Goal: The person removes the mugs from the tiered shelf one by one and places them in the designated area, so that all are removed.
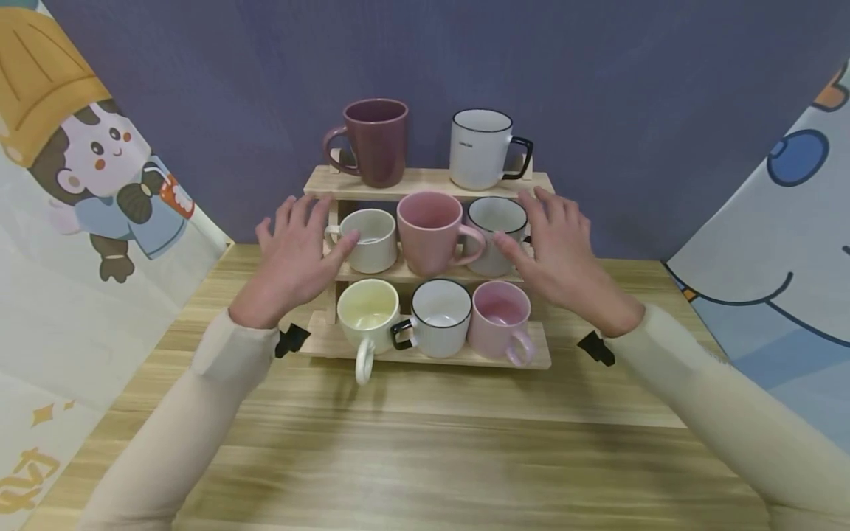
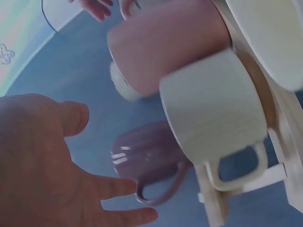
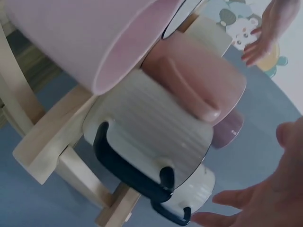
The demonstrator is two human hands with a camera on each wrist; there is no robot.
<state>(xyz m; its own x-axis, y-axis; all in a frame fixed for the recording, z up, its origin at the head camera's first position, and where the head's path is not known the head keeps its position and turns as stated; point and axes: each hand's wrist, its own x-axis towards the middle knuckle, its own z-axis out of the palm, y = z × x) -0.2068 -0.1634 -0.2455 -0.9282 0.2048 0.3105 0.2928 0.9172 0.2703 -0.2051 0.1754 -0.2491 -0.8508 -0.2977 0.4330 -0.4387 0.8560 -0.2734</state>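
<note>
A three-tier wooden rack (image 1: 425, 184) holds several mugs. My left hand (image 1: 295, 247), fingers spread, hovers by the left end of the middle tier, nearest a small off-white mug (image 1: 373, 247). In the left wrist view, a gap shows between that hand and the cream-white mug (image 2: 213, 104). My right hand (image 1: 561, 251) is likewise spread out at the rack's right side, close to a white mug with a black rim (image 1: 494, 254). The right wrist view shows its black handle (image 3: 130, 163) apart from my fingers. Between the hands stands a pink mug (image 1: 430, 236).
On the top tier are a maroon mug (image 1: 378, 144) and a white black-handled mug (image 1: 481, 151). Below sit a pale yellow mug (image 1: 368, 317), another black-rimmed white mug (image 1: 441, 321) and a light pink mug (image 1: 499, 321). A wooden table (image 1: 425, 457) extends in front; a blue backdrop (image 1: 425, 51) stands behind.
</note>
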